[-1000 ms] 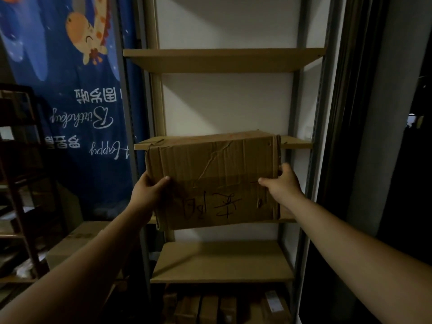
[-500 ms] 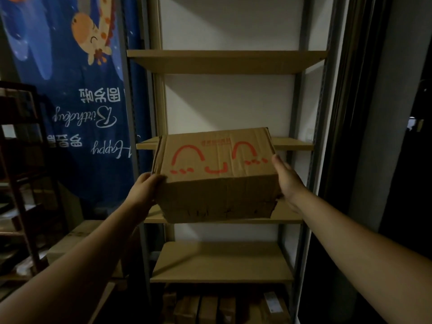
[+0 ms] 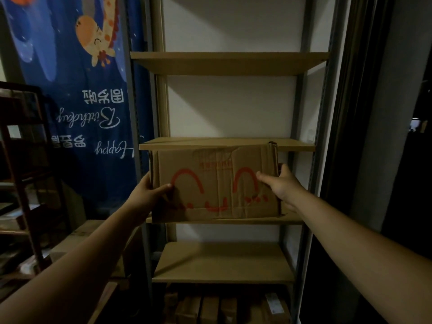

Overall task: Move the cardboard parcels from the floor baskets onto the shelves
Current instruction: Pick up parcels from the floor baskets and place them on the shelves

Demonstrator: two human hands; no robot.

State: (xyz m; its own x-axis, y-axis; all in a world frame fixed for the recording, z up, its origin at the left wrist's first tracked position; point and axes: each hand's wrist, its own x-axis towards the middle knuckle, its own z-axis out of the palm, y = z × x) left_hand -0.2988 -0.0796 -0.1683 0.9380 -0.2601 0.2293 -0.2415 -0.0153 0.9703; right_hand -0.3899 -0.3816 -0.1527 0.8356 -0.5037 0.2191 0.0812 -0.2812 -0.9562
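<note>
A brown cardboard parcel (image 3: 217, 183) with red arcs and marks on its front sits on the middle shelf board (image 3: 224, 221) of a tall shelf unit, filling the gap under the board above. My left hand (image 3: 147, 195) grips its lower left corner, thumb on the front face. My right hand (image 3: 280, 185) holds its right edge, thumb across the front and fingers round the side.
An upper shelf (image 3: 229, 61), the board above the parcel (image 3: 297, 146) and a lower shelf (image 3: 222, 263) are bare. Several small boxes (image 3: 210, 307) sit at the unit's foot. A blue banner (image 3: 77, 94) hangs at left, beside a dark wooden rack (image 3: 23, 174). A dark frame (image 3: 346, 136) stands at right.
The parcel turned from its scribbled face to its red-marked face, then went forward and down onto the middle shelf. Both hands followed it in and stayed on its sides.
</note>
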